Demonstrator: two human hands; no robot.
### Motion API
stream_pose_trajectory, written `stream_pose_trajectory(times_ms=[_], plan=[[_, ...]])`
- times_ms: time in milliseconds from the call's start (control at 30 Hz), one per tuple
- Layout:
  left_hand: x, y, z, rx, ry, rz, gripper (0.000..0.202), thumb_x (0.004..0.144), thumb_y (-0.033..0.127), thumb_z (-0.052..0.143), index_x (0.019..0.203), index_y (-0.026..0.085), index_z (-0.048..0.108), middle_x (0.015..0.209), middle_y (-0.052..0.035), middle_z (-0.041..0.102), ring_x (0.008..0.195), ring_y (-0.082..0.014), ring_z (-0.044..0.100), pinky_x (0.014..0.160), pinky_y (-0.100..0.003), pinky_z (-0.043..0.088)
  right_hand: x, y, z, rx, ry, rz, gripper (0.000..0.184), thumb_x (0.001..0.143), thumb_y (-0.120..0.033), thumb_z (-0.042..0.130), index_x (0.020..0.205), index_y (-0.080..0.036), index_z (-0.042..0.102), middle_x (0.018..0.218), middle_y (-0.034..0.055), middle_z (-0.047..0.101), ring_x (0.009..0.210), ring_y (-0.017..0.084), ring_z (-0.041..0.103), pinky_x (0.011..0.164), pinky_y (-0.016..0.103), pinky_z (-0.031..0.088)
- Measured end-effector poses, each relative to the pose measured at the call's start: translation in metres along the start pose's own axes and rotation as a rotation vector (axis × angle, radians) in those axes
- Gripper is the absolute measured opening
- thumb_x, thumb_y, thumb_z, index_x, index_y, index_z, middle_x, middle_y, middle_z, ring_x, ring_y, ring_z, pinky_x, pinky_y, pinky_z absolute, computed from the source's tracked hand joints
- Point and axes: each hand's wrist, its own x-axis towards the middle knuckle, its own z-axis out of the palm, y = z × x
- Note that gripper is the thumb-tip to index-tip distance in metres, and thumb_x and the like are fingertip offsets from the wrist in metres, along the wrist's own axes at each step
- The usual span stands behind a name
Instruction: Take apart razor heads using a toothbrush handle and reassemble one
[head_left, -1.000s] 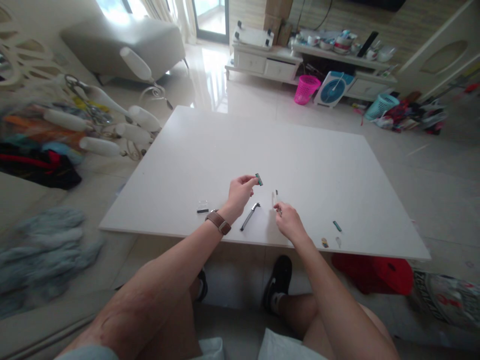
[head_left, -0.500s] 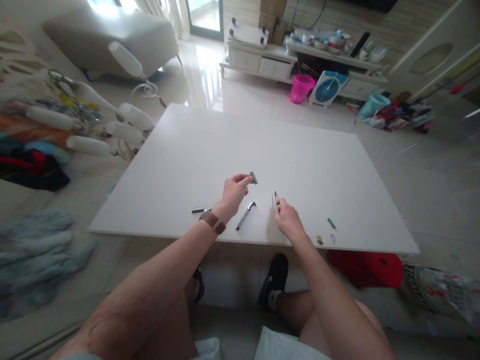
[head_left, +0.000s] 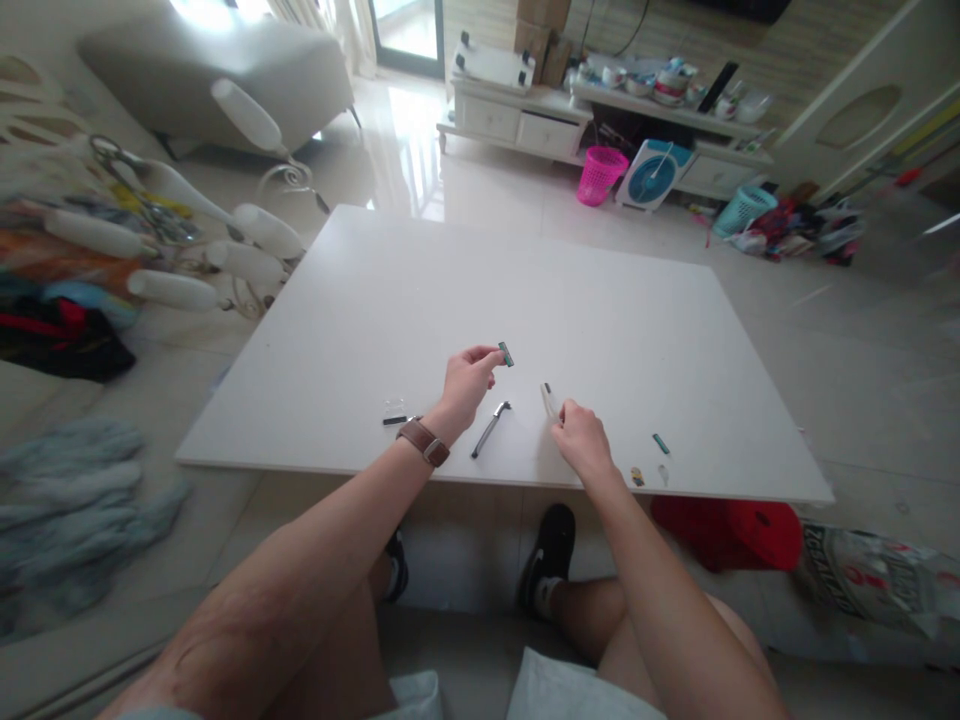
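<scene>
My left hand point(head_left: 466, 380), a brown-strapped watch point(head_left: 424, 441) on its wrist, pinches a green-and-black razor blade head point(head_left: 506, 354) above the table. Below it lies a grey razor handle point(head_left: 490, 430) with its neck pointing away. My right hand point(head_left: 581, 433) is closed round a slim white brush with a dark tip point(head_left: 548, 398), perhaps a toothbrush; its lower part is hidden in the fingers. Left of my left wrist are a clear plastic case point(head_left: 394, 407) and a dark strip point(head_left: 394, 421), partly behind the wrist. Another green blade head point(head_left: 660, 443) lies to the right.
The white table point(head_left: 480, 270) stands before my knees. Near its front edge lie a small yellowish figure point(head_left: 637, 477) and a small clear piece point(head_left: 663, 474). A red stool point(head_left: 757, 530) is under the right side. A lamp with white shades point(head_left: 247, 115) stands at the left.
The brush in my right hand has tilted, its dark tip leaning a little further left. My left hand keeps the blade head almost still.
</scene>
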Motion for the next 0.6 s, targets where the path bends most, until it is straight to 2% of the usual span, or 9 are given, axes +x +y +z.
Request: stream_pose_trajectory(times_ms=[267,600], plan=[[0.0004,-0.0002,0.0004,0.004,0.003,0.002,0.014,0.069,0.026,0.069,0.077,0.014,0.067,0.077,-0.0049,0.069,0.047,-0.0041,0.041,0.046,-0.021,0.032,-0.0006,-0.0008,0.0001,0.007,0.013,-0.009,0.015,0.087,-0.012,0.049,0.093,-0.018,0.062,0.092,0.0122,0.069,0.086,0.023,0.065,0.069,0.031,0.037],[-0.001,0.0002,0.0004,0.005,-0.012,0.002,0.016,0.07,0.026,0.069,0.077,0.013,0.066,0.076,-0.0035,0.067,0.045,-0.0034,0.041,0.045,-0.021,0.029,0.0029,0.0041,0.0052,-0.009,-0.054,0.022,0.018,0.091,-0.015,0.051,0.106,-0.018,0.06,0.1,0.0116,0.068,0.093,0.024,0.066,0.075,0.03,0.04]])
